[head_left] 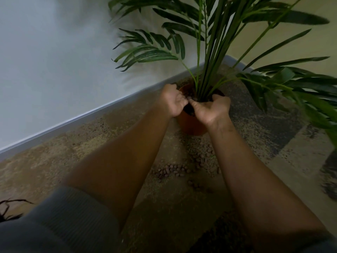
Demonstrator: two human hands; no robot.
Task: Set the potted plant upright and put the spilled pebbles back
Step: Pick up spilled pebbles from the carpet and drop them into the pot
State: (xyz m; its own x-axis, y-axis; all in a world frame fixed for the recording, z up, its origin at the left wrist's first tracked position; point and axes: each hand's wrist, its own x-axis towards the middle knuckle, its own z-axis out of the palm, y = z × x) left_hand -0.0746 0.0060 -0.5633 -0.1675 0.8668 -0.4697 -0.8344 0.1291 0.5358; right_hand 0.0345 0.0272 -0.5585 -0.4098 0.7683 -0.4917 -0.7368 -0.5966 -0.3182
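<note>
Cupping over upright pot (191,125) rim — left hand (173,101), right hand (211,108), fingers curled, contents unclear, pebbles (173,169) nearer

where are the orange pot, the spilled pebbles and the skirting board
orange pot (190,125): head view, on its bare front wall below the hands.
spilled pebbles (172,170): head view, on the cluster lying on the carpet between the forearms.
skirting board (73,122): head view, on its grey face along the wall.

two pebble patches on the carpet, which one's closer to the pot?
The pebble patch just below the orange pot, beside the right forearm, reaching almost to the pot's base. The other pebble row lies farther toward the camera, between the forearms.
</note>
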